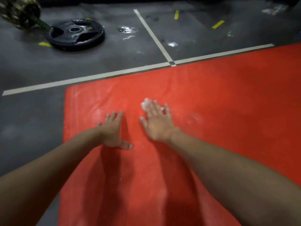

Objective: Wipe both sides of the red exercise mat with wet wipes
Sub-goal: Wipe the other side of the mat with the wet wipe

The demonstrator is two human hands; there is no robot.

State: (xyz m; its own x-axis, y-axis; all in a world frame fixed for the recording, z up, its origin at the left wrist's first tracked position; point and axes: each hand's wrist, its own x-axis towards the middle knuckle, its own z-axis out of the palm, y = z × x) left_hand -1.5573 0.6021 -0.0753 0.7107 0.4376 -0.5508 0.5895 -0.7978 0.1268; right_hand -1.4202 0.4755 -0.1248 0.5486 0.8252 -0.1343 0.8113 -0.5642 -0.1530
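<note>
Two bare forearms reach in from the bottom edge, both over the red exercise mat [211, 98], which lies flat on the grey floor [29, 111] and fills the lower-right of the view. Left hand [112, 131] is palm-down on the mat, fingers spread, thumb out to the side, nothing under it that shows. Right hand [157, 122] is just beside it, a bit farther fwd, also flat w/ fingers fanned, pressing a white wet wipe [145, 103] against the mat; the wipe pokes out past the fingertips, the rest is hidden under the palm. Pale streaks and smudges show on the mat around both hands. Past the mat's far edge, white tape lines [101, 75] cross on the floor, w/ short yellow tape marks [218, 24] beyond. Far left: a black weight plate [75, 35] lying flat, and a blurred camo-patterned object [17, 12] in the top corner, can't tell what it is.
</note>
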